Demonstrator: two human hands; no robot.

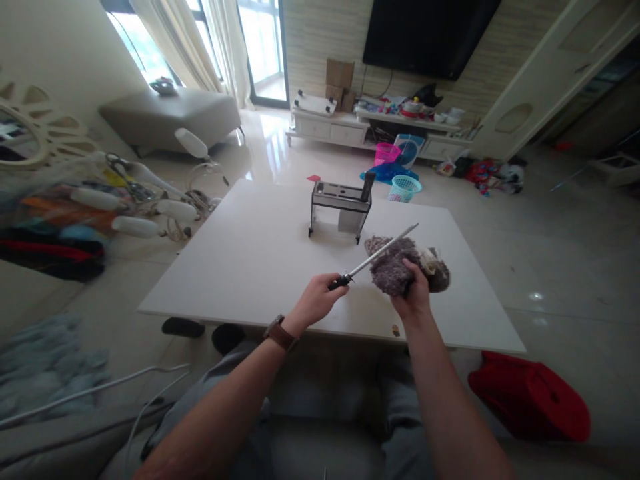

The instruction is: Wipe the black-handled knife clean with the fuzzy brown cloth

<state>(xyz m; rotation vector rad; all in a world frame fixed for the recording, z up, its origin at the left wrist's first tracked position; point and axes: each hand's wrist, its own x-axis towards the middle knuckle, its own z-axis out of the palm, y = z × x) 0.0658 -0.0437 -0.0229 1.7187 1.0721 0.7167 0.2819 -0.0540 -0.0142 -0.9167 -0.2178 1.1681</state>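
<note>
Head view: above the desk [235, 260], the left hand [320, 297] is curling its fingers around a honing steel [375, 257], the right hand [415, 293] is clutching a shaggy cloth [395, 270]; wiping seems underway, the next move calling for steadiness.

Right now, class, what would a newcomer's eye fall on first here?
Probably the metal rod in the left hand, slanting in front of the fluffy greyish bundle in the right hand. Beyond them, a slotted rack stands on the white table. A black screen hangs on the far wall.
</note>
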